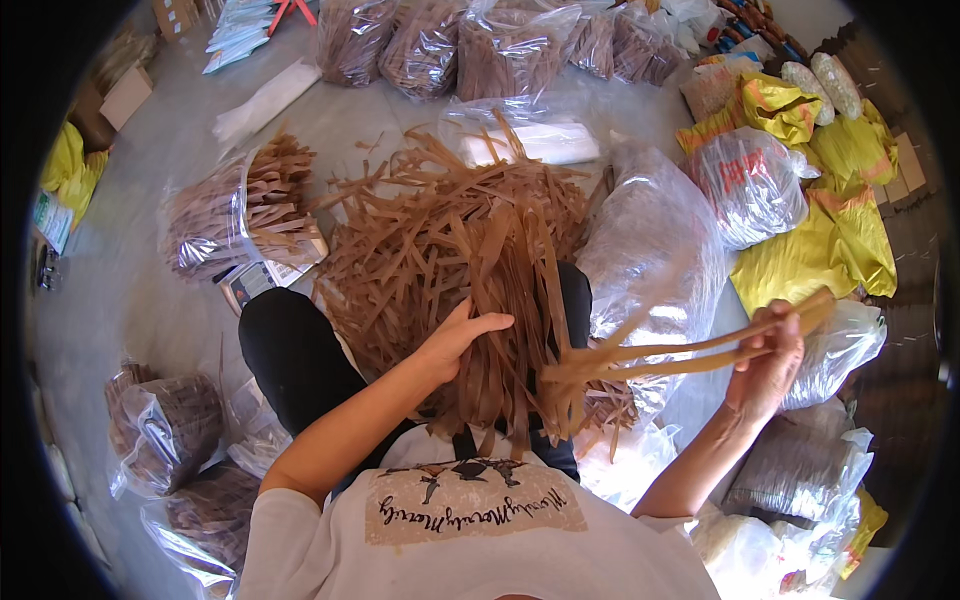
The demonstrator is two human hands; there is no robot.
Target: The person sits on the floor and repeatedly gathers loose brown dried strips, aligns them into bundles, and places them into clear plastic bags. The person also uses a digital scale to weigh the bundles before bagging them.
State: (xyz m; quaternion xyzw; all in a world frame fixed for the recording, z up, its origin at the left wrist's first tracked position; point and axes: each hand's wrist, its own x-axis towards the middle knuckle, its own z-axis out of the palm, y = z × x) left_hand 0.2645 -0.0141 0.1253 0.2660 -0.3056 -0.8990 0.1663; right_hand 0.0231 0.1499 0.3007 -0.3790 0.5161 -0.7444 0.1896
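A large heap of flat brown strips (405,255) lies before me, between and beyond my knees. My left hand (469,337) is closed around a hanging bundle of long brown strips (506,292), its thumb across the front. Out to the right, my right hand (769,352) grips a few strips (675,360) that stretch back towards the bundle; they are partly blurred. What the strips are made of I cannot tell.
A plastic-wrapped bundle of strips (232,210) lies at the left. Filled clear bags (495,52) line the far side. Close on the right are a big clear plastic bag (652,240) and yellow sacks (810,247). More bagged strips (172,427) sit at lower left.
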